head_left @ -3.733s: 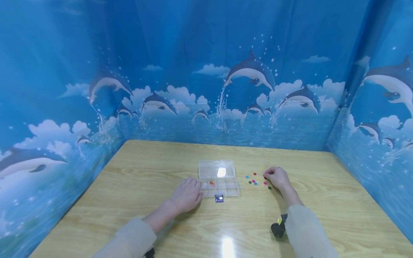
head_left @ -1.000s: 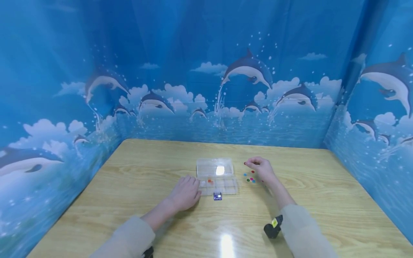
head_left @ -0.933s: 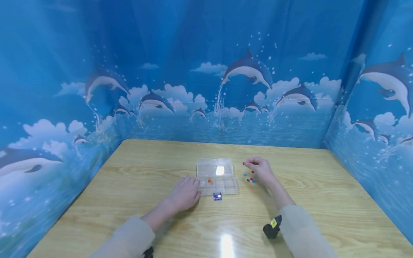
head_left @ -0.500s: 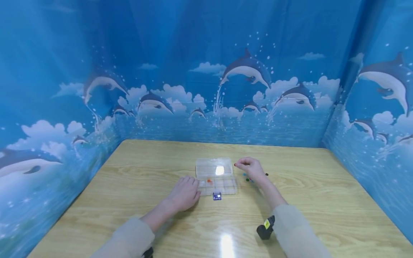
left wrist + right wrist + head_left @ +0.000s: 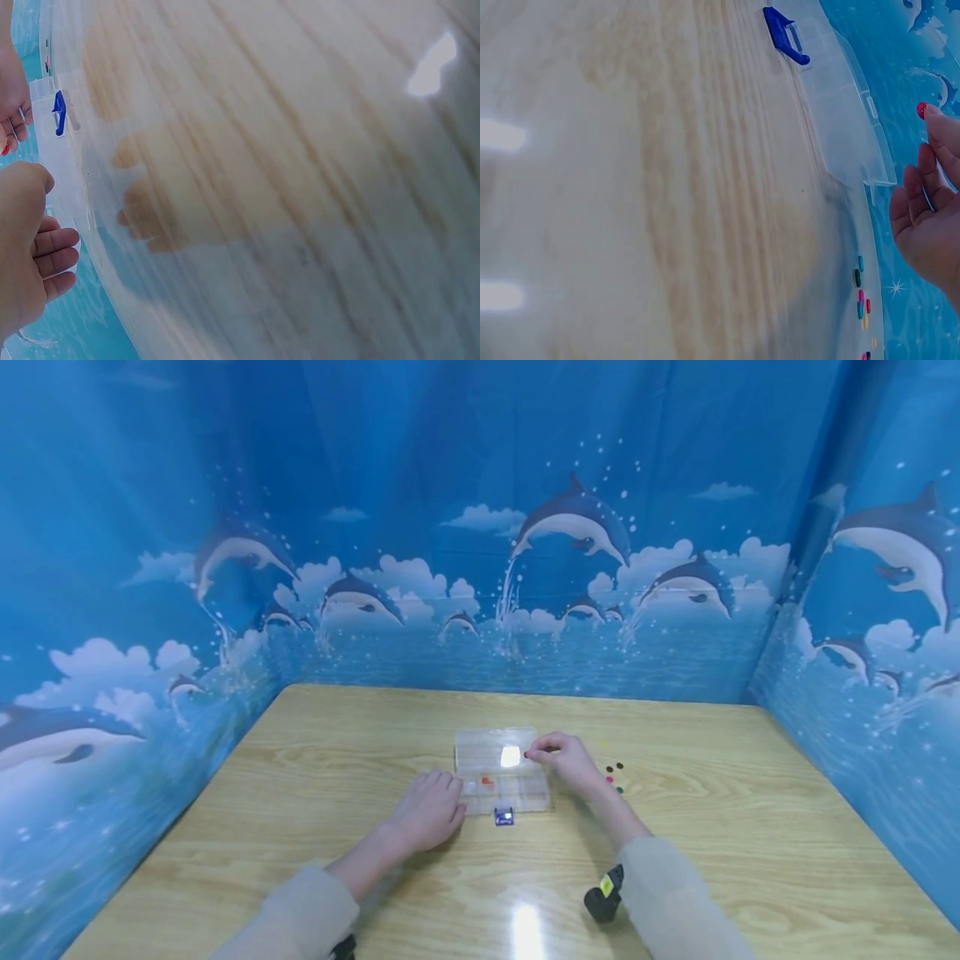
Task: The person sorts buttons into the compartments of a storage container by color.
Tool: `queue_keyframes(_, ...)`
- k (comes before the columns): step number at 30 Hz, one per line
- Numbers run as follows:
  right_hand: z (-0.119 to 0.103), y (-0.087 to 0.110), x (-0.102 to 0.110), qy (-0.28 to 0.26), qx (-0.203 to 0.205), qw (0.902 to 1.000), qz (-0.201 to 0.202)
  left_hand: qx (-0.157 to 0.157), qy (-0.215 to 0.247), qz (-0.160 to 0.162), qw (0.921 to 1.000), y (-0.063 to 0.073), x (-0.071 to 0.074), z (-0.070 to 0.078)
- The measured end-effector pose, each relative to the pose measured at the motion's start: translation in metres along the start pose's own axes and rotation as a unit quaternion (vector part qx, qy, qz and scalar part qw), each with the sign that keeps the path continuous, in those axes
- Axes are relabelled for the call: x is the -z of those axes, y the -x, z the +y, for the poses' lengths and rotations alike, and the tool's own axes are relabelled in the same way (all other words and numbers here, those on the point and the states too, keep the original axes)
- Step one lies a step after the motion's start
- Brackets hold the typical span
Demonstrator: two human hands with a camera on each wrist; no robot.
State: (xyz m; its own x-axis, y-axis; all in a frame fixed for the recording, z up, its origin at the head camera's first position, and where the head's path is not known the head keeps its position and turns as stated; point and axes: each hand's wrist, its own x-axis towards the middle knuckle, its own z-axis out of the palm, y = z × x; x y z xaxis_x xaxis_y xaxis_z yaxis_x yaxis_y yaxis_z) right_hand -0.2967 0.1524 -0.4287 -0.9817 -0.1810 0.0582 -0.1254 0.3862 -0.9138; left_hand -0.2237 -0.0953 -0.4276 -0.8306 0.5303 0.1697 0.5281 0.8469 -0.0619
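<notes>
A clear plastic box [image 5: 517, 806] with compartments stands on the table, its lid [image 5: 480, 745] folded back and a blue latch [image 5: 504, 817] at its front. Orange pieces [image 5: 487, 781] lie in a left compartment. At the box's left end, my left hand [image 5: 431, 810] grips the edge; bent fingers [image 5: 58, 261] show in the left wrist view, but their contact is partly hidden. My right hand [image 5: 572, 763] pinches a small red button [image 5: 922, 110] between thumb and fingertip, above the right part of the lid.
Several small coloured buttons [image 5: 610, 779] lie on the wooden table [image 5: 750, 827] right of the box, some hidden by my right hand. A dolphin-printed blue curtain [image 5: 420, 527] encloses the table's back and sides.
My right hand has picked up the red button and carried it left from the scattered buttons to over the lid. The left hand stays at the box.
</notes>
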Motion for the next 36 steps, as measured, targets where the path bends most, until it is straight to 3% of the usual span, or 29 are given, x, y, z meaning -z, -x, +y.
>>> queue_keyframes(5,0.002,0.000,-0.006,0.012,0.014,0.9998,-0.011,0.001,-0.007,-0.002,1.0000,-0.001,-0.001,0.000)
queue_keyframes(15,-0.001,0.004,-0.014,0.031,-0.017,0.9992,-0.021,-0.017,-0.016,0.025,0.9994,0.001,-0.002,0.000)
queue_keyframes(36,-0.005,0.006,-0.017,0.036,-0.004,0.9989,-0.029,-0.022,-0.025,0.030,0.9990,0.002,-0.001,0.001)
